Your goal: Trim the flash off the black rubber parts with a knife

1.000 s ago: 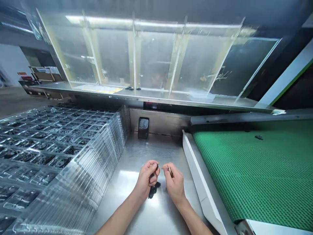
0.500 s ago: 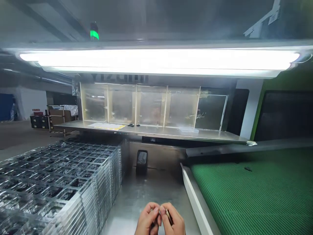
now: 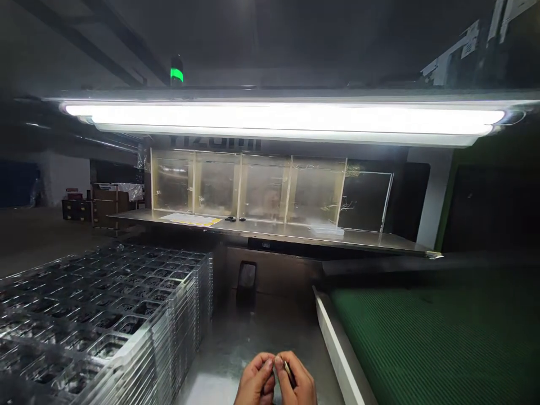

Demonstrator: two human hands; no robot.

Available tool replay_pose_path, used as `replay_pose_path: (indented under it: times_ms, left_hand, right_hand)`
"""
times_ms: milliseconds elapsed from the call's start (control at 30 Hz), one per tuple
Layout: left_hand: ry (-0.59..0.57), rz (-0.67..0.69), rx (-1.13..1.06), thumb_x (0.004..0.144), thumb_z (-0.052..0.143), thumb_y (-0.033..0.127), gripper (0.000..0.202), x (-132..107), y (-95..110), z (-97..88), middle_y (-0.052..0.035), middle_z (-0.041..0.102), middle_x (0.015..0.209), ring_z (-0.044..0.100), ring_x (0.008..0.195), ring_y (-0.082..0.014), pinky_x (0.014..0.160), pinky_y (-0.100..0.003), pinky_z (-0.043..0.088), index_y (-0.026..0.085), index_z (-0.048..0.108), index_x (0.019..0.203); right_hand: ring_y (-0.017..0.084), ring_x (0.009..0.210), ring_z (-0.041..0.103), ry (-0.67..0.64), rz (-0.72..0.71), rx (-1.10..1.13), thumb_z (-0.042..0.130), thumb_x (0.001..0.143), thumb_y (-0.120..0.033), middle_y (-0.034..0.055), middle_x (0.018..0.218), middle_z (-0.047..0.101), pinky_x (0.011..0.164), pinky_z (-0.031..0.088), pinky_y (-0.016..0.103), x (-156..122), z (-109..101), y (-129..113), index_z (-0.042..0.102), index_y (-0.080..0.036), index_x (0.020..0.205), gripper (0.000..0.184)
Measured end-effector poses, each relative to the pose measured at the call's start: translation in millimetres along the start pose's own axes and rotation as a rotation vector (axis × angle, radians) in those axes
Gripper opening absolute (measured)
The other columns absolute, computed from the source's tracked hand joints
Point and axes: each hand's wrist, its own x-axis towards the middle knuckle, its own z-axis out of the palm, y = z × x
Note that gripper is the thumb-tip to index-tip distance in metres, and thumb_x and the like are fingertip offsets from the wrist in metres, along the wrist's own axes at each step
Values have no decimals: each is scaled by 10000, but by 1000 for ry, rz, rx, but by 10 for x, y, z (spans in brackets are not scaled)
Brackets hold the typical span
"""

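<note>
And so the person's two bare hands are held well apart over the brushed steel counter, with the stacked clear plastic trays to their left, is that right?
Not quite: the head view shows the left hand and right hand held close together, fingers meeting, not apart. They are over the brushed steel counter, with the stacked clear plastic trays to their left, as you said.

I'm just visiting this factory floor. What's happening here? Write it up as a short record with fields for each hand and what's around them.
Left hand: fingertips against the right hand, anything held hidden
Right hand: pinching a slim pale item
Beneath: steel work surface
Left side: stacked clear plastic trays
Right side: green conveyor belt
Ahead: steel shelf, with a green signal light above
</note>
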Motion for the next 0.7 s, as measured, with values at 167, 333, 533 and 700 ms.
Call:
replay_pose_path:
  times_ms: [167,333,533,700]
  left_hand:
    - [12,-55,51,432,790,884,815,-354,343,223,154,244,439,77,360,-19,385,-215,11,218,485,788]
    - [-71,48,87,673,655,877,718,-847,664,432,120,248,445,139,384,-30,409,-233,78,220,371,625]
    - [-506,370,777,1000,527,481,509,-1859,1360,462,30,388,568,349,532,-88,509,-263,294,206,329,620]
    - [-630,644,1281,1030,468,231,173,-2449,2262,471,-51,695,787,648,718,-139,698,-234,507,215,580,899]
  right_hand:
    - [208,663,663,-25,51,-42,535,1006,-599,37,753,694,625,522,263,-4,-74,-135,722,-216,824,464]
    - [266,815,701,23,132,-108,507,957,-718,97,900,750,747,532,321,4,-119,-161,739,-188,895,582]
    - [260,790,682,-67,157,-147,496,937,-759,103,896,744,749,501,329,-54,-58,-142,741,-177,904,633]
    - [246,637,635,-105,123,-203,492,903,-789,81,755,700,657,482,346,-70,-39,-127,746,-192,870,649]
